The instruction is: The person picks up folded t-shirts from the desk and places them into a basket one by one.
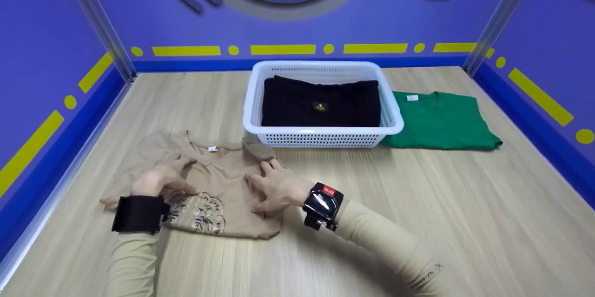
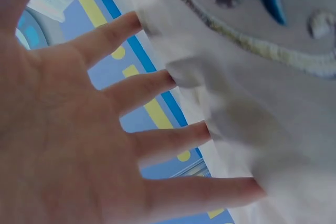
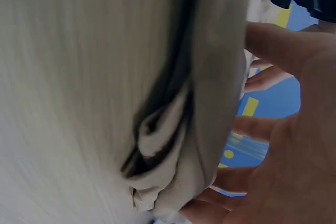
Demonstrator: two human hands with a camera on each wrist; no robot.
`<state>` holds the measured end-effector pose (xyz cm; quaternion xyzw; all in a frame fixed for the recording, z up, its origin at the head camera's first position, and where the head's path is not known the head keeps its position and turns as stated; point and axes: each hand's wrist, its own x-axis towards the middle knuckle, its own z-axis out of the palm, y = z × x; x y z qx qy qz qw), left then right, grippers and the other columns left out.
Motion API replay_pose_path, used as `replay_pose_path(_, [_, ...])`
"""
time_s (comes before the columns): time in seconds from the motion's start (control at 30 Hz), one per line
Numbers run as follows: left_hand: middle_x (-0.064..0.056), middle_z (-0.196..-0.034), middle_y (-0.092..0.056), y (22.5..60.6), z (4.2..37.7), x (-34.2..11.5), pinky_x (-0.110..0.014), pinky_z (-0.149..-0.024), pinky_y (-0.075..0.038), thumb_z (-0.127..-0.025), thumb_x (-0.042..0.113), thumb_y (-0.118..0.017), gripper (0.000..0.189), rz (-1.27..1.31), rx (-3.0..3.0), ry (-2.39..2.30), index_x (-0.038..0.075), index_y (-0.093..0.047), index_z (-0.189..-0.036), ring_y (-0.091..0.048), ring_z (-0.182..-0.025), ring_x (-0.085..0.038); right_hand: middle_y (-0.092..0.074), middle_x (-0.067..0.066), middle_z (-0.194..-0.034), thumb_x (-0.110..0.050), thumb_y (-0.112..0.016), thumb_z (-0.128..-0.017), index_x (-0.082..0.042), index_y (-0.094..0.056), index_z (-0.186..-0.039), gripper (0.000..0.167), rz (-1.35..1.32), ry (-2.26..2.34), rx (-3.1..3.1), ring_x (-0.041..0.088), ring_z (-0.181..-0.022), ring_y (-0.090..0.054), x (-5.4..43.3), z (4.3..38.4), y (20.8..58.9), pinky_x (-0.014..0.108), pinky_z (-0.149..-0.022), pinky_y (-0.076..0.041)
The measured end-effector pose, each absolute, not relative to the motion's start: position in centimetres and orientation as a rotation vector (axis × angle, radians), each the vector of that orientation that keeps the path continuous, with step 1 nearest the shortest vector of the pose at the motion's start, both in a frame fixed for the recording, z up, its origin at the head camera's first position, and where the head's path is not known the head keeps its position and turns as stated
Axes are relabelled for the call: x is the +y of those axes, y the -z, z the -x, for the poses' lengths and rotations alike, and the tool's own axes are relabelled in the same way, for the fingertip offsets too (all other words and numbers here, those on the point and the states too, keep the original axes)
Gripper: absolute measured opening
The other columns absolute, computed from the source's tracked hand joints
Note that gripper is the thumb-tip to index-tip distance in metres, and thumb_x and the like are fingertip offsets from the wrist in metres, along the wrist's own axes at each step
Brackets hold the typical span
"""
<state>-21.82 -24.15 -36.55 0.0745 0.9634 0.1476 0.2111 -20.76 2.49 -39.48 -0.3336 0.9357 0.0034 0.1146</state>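
A tan T-shirt with a patterned print and a white neck label lies on the table at the left, its right side folded inward. My left hand rests on the shirt's left part. In the left wrist view its fingers are spread and fairly straight, their tips touching the cloth. On the shirt's right side lies my right hand. The right wrist view shows its fingers apart, touching along the folded, layered edge. Some right fingertips are hidden by the cloth.
Behind the shirt stands a white perforated basket with a folded black garment inside. A folded green T-shirt lies at the basket's right. Blue-purple panels close off the table's back and sides.
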Motion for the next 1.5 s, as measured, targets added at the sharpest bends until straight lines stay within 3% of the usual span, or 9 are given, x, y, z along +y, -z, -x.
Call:
replay_pose_path(0.4, [-0.040, -0.146, -0.018, 36.3, 21.4, -22.8, -0.069, -0.108, -0.023, -0.072, 0.031, -0.080, 0.091, -0.134, 2.644, -0.342, 0.004, -0.032, -0.144, -0.020, -0.134, -0.057, -0.042, 0.013, -0.140, -0.065, -0.059, -0.080, -0.030, -0.045, -0.140, 0.071, 1.020, -0.148, 2.797, 0.029, -0.129, -0.038, 3.6, 20.0, 39.8, 0.045, -0.092, -0.052])
replay_pose_path(0.6, [-0.041, -0.139, -0.029, 36.4, 20.7, -21.0, -0.062, -0.105, -0.035, -0.069, 0.029, -0.082, 0.087, -0.124, 2.651, -0.347, 0.003, -0.037, -0.138, -0.035, -0.126, -0.055, -0.038, 0.016, -0.144, -0.064, -0.060, -0.080, -0.028, -0.046, -0.140, 0.071, 1.067, -0.078, 2.782, 0.035, -0.134, -0.035, 5.7, 19.5, 39.9, 0.051, -0.095, -0.049])
replay_pose_path(0.87, [-0.033, -0.121, -0.044, 36.6, 20.1, -18.4, -0.054, -0.093, -0.048, -0.066, 0.034, -0.084, 0.077, -0.141, 2.685, -0.238, 0.000, -0.044, -0.123, -0.053, -0.106, -0.046, -0.040, 0.023, -0.142, -0.060, -0.063, -0.079, -0.023, -0.050, -0.136, 0.070, 1.186, 0.036, 2.778, 0.042, -0.132, -0.036, 8.8, 19.3, 40.1, 0.055, -0.103, -0.043])
replay_pose_path(1.1, [-0.034, -0.127, -0.040, 37.0, 19.6, -16.3, -0.060, -0.096, -0.044, -0.067, 0.038, -0.084, 0.080, -0.103, 2.695, -0.217, 0.002, -0.040, -0.123, -0.046, -0.113, -0.051, -0.039, 0.026, -0.142, -0.056, -0.069, -0.077, -0.021, -0.051, -0.135, 0.070, 1.195, 0.147, 2.759, 0.046, -0.132, -0.035, 11.2, 19.1, 40.1, 0.059, -0.101, -0.042])
replay_pose_path(1.33, [-0.040, -0.140, -0.030, 37.3, 19.4, -15.2, -0.069, -0.100, -0.035, -0.072, 0.038, -0.080, 0.090, -0.137, 2.686, -0.238, 0.002, -0.033, -0.140, -0.042, -0.119, -0.058, -0.036, 0.025, -0.145, -0.056, -0.070, -0.076, -0.022, -0.050, -0.137, 0.073, 1.166, 0.121, 2.746, 0.044, -0.134, -0.034, 12.6, 19.1, 39.9, 0.060, -0.101, -0.041])
replay_pose_path(1.5, [-0.036, -0.135, -0.033, 37.5, 19.0, -14.3, -0.064, -0.095, -0.043, -0.072, 0.040, -0.080, 0.085, -0.146, 2.714, -0.243, 0.004, -0.036, -0.136, -0.049, -0.112, -0.054, -0.030, 0.024, -0.150, -0.056, -0.070, -0.076, -0.025, -0.048, -0.139, 0.074, 1.111, 0.162, 2.716, 0.046, -0.137, -0.029, 13.8, 19.1, 39.8, 0.066, -0.099, -0.039])
